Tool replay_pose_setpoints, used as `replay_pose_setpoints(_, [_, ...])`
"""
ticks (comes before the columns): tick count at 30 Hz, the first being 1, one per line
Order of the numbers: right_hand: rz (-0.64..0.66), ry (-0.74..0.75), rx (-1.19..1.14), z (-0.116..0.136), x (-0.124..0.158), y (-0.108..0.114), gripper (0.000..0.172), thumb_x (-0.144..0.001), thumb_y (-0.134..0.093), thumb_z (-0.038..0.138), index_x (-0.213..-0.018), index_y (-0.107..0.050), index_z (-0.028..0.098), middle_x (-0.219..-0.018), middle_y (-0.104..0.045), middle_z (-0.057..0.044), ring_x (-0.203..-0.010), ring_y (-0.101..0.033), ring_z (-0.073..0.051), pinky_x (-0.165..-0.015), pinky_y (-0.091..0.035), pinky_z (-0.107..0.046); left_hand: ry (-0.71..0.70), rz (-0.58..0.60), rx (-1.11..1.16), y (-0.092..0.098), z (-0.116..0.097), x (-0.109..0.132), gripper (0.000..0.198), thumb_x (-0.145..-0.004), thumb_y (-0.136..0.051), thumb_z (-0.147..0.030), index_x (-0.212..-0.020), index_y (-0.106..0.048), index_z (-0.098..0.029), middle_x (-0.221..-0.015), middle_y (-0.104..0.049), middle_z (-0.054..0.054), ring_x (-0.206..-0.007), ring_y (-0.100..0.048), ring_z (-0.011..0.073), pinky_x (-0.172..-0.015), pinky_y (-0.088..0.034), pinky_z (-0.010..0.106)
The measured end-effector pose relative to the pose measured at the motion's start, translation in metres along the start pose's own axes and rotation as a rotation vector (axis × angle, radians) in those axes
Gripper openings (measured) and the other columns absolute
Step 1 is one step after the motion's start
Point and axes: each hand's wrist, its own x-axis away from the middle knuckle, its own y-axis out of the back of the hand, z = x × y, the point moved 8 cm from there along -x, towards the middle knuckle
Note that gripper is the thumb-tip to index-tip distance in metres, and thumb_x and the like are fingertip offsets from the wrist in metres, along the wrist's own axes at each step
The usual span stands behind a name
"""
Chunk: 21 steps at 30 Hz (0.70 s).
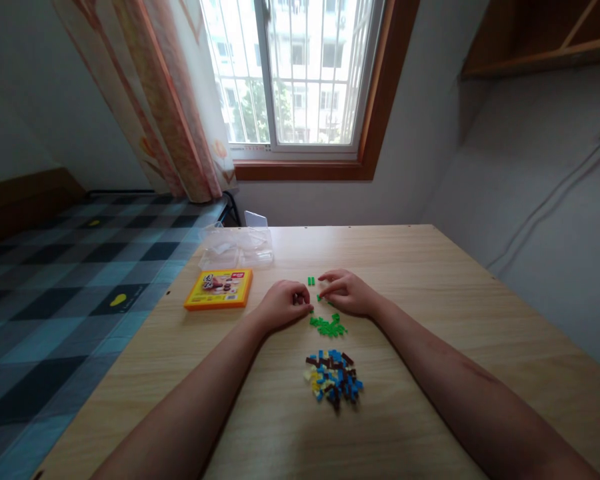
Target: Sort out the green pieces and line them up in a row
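My left hand (286,301) rests on the table with its fingers curled, beside some small green bricks. Whatever its fingertips hold, if anything, is too small to make out. Opposite it, my right hand (347,292) has its fingers stretched out and apart, the fingertips by a small green brick (319,298). Just beyond the hands, two green bricks (311,281) lie side by side. A loose pile of green bricks (329,325) is on the near side of both hands. Closer to me lies a mixed pile of blue, brown and yellow bricks (334,378).
Left of my left hand lies a yellow and orange box (219,289) on the wooden table (420,393). Clear plastic containers (237,247) stand at the table's far left corner. A bed with a checked cover (80,293) adjoins the left edge; a window is beyond.
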Motion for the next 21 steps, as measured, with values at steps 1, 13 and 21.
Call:
replay_pose_setpoints(1, [0.011, -0.011, -0.026, -0.001, 0.0, 0.0, 0.019, -0.081, -0.068, 0.017, -0.09, -0.081, 0.027, -0.121, -0.07, -0.007, -0.111, -0.063, -0.024, -0.102, -0.046, -0.042, -0.007, 0.0, 0.002, 0.0, 0.0, 0.0, 0.008, -0.073, -0.071, -0.024, -0.073, -0.069, -0.017, -0.068, -0.063, -0.001, -0.066, -0.055, 0.0124, -0.064, -0.039, 0.024])
replay_pose_setpoints(13, [0.013, -0.125, -0.193, -0.013, 0.0, 0.003, 0.022, -0.083, -0.067, 0.025, -0.103, -0.076, 0.021, -0.121, -0.07, -0.01, -0.116, -0.062, -0.025, -0.106, -0.044, -0.044, -0.025, 0.149, -0.007, -0.005, -0.005, 0.001, 0.023, -0.068, -0.076, -0.035, -0.066, -0.06, -0.018, -0.066, -0.06, -0.003, -0.07, -0.051, 0.015, -0.072, -0.039, 0.027])
replay_pose_setpoints(21, [0.041, -0.102, -0.204, -0.01, -0.001, 0.001, 0.023, -0.083, -0.067, 0.025, -0.102, -0.076, 0.018, -0.117, -0.071, -0.011, -0.115, -0.063, -0.025, -0.104, -0.045, -0.043, 0.056, 0.177, 0.156, -0.007, 0.007, 0.002, 0.012, -0.065, -0.068, -0.023, -0.069, -0.058, -0.017, -0.067, -0.054, -0.003, -0.068, -0.049, 0.0132, -0.066, -0.038, 0.025])
